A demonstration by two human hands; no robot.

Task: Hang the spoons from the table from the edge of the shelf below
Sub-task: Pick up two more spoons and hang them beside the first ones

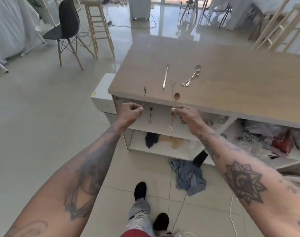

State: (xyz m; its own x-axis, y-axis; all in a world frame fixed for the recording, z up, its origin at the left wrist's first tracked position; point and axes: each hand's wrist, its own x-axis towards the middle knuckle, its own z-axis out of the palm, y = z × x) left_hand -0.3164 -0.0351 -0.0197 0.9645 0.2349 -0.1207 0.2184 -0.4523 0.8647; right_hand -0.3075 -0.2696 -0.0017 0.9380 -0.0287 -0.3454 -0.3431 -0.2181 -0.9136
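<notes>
My left hand pinches a thin metal spoon by its handle, held upright in front of the table's front edge. My right hand grips a gold spoon, bowl up, with a flower-ended handle showing below the fist and a thin fork-tipped piece rising beside it. Both hands hover just in front of the upper shelf. One dark spoon hangs from the table's underside edge between my hands. On the wooden tabletop lie a long silver spoon and two crossed spoons.
Lower shelf holds a dark cloth and wooden items. A blue cloth and black object lie on the floor by my feet. Cluttered bags fill the right compartment. A white box stands left of the table; chair and stool farther back.
</notes>
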